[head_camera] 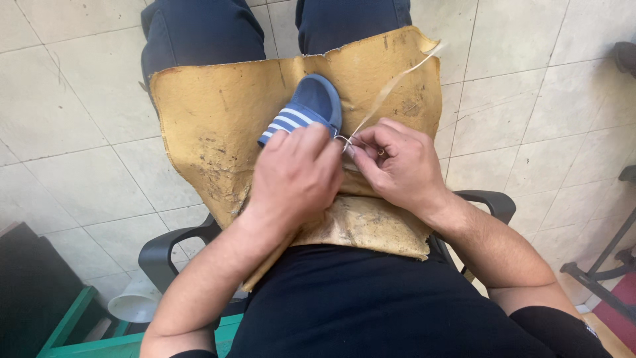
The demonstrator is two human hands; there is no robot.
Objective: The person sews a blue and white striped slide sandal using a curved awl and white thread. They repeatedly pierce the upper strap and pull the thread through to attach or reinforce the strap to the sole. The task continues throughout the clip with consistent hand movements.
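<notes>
Head view: blue striped slipper (306, 109) under clasping left hand (295, 174), right hand (397, 166) beside it pinching pale thread (391, 89).

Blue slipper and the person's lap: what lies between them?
In the head view, a worn tan leather sheet lies spread over both thighs, under the blue slipper. The left hand grips the slipper; the right hand pulls thread.
</notes>
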